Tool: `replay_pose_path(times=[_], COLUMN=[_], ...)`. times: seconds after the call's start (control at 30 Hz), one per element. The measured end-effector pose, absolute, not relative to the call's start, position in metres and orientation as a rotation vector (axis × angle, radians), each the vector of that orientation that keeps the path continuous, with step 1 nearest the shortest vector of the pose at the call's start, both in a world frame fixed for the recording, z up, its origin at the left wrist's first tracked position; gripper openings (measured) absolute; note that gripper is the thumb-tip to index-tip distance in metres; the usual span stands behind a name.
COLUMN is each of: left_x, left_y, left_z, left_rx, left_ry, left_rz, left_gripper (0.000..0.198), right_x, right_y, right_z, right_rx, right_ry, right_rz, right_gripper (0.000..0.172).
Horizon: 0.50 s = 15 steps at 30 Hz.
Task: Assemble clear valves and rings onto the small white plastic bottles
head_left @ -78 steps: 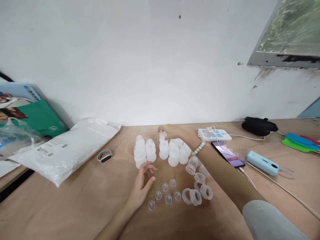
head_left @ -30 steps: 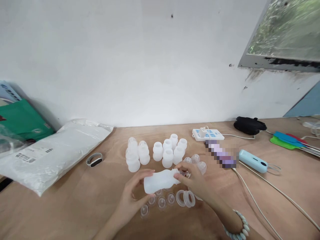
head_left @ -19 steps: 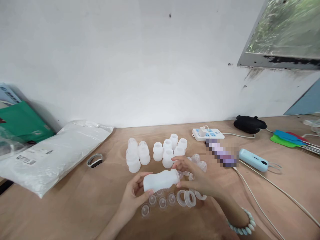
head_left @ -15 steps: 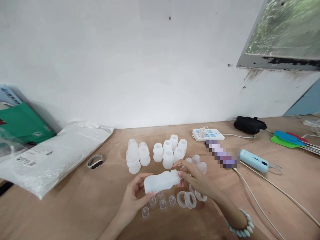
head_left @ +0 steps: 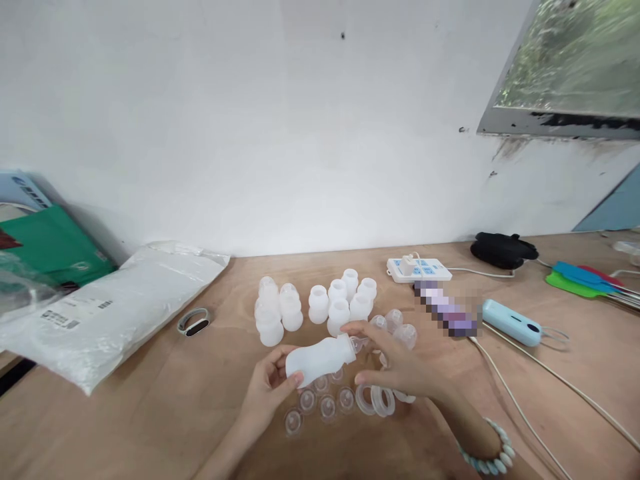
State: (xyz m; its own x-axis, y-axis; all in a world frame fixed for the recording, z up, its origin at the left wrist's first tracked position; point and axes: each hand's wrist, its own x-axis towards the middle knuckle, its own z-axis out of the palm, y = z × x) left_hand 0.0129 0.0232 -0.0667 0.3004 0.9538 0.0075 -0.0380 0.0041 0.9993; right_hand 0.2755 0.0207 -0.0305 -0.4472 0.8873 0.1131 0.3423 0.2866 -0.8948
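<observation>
A frosted white baby bottle (head_left: 317, 358) lies sideways in my left hand (head_left: 273, 377), whose fingers and thumb wrap round its base end. A clear teat (head_left: 357, 343) shows at the bottle's neck, on the right. My right hand (head_left: 395, 363) hovers around that neck with thumb and fingers spread; whether a fingertip touches the teat I cannot tell. Below the bottle lie several clear teats (head_left: 327, 407) and translucent collar rings (head_left: 383, 401), partly under my right hand. Behind it stand several white open bottles (head_left: 339, 313) and a few clear dome caps (head_left: 404, 335).
Capped bottles (head_left: 270, 327) stand at the left of the open ones. Left of them lie a fitness band (head_left: 194, 323) and a white plastic parcel (head_left: 115, 300). On the right are a power strip (head_left: 419, 269), a blurred-out phone (head_left: 445, 309), a light-blue device (head_left: 511, 323) and cables.
My right hand has opened from the bottle's neck, its thumb dropping away from the fingers. The teat at the neck is now in plain sight. The left hand still holds the bottle.
</observation>
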Motion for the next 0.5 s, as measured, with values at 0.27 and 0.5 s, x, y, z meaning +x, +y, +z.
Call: replay_pose_path(times=[0.27,0.5], left_x=[0.012,0.012], left_y=[0.009,0.01], left_z=[-0.065,-0.067], left_rx=[1.764,1.809], left_ry=[1.006,1.019], left_rz=[1.109,1.199], left_gripper=[0.041,0.036], right_x=[0.253,0.261], right_y=[0.023,0.022], right_z=[-0.047,-0.039], right_rx=[-1.22,-1.076], right_ry=[-1.635,-1.692], right_rz=[1.228,1.218], right_gripper=[0.041,0.029])
